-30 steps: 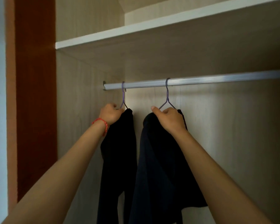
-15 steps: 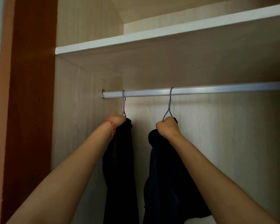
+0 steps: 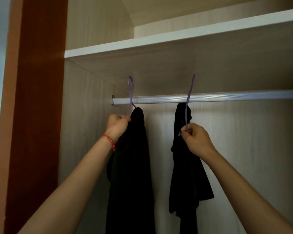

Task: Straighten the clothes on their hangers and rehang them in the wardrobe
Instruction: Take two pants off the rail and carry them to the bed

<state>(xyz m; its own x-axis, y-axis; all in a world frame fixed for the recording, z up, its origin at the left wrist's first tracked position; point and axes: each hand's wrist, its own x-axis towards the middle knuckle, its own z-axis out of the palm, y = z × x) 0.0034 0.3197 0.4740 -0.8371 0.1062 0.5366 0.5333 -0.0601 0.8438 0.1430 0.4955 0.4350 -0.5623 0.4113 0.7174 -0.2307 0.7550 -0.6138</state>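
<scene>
Inside the wardrobe, a ribbed silver rail (image 3: 210, 97) runs across from a bracket on the pale wood-grain side wall, and right above it sits a white-edged shelf (image 3: 159, 42) whose underside leaves only a narrow gap over the rail. Both hooks poke up into that gap, tips above the rail line. The left hand (image 3: 118, 124), a red bead bracelet (image 3: 109, 141) on its wrist, is clenched round the neck of the left hanger (image 3: 130, 92), thin purple wire with a tight curled hook that crosses in front of the rail. A dark garment (image 3: 132, 166) drops from it in a long limp column, bunched at the top just beside the knuckles. The right hand (image 3: 197, 139) pinches the shaft of the right hanger (image 3: 189, 100), same purple wire, its long stem slanting up across the rail. Its dark garment (image 3: 188, 174) is crumpled at the top, touching the rail's underside, then falls in uneven folds with a ragged hem off to the right. The two garments hang apart, bare back panel between them. At the far left stands a glossy red-brown door edge (image 3: 34, 115), smooth and flat. Whether either hook actually bears on the rail, I cannot tell.
</scene>
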